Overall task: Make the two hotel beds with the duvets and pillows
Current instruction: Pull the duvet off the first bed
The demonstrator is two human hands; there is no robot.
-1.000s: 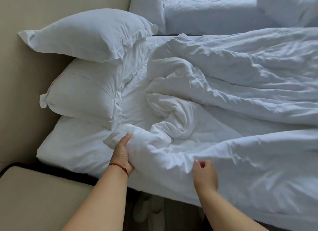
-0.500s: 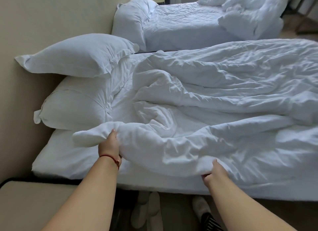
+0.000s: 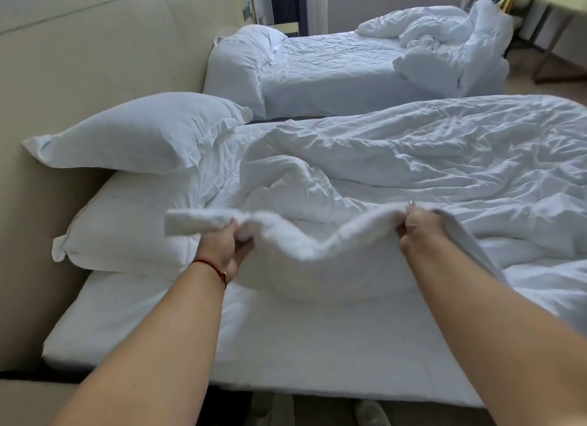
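Hotel room, head view, two single beds side by side against a beige padded headboard (image 3: 95,60)

Near bed (image 3: 301,355): bare white sheet showing along the front edge and at the head end. Two white pillows at the head – upper pillow (image 3: 143,136) tilted against the headboard, lower pillow (image 3: 127,225) lying flat beneath and in front of it, the two overlapping.

Duvet (image 3: 428,159): white, heavily rumpled, spread over the middle and foot of the near bed; its near edge is lifted off the sheet and sags in a curve between my hands. Edge blurred.

My left hand (image 3: 222,247): fingers curled round the duvet edge near its corner, which sticks out to the left over the lower pillow. Red cord bracelet (image 3: 211,265) on the wrist.

My right hand (image 3: 416,228): fingers closed on the same edge further along – raised about level with the left.

Far bed (image 3: 333,63): quilted mattress cover exposed, one pillow (image 3: 241,60) propped at the head, second duvet (image 3: 444,35) bunched in a heap at the foot end.

Floor below the near bed: pale slippers (image 3: 371,414), partly cut off
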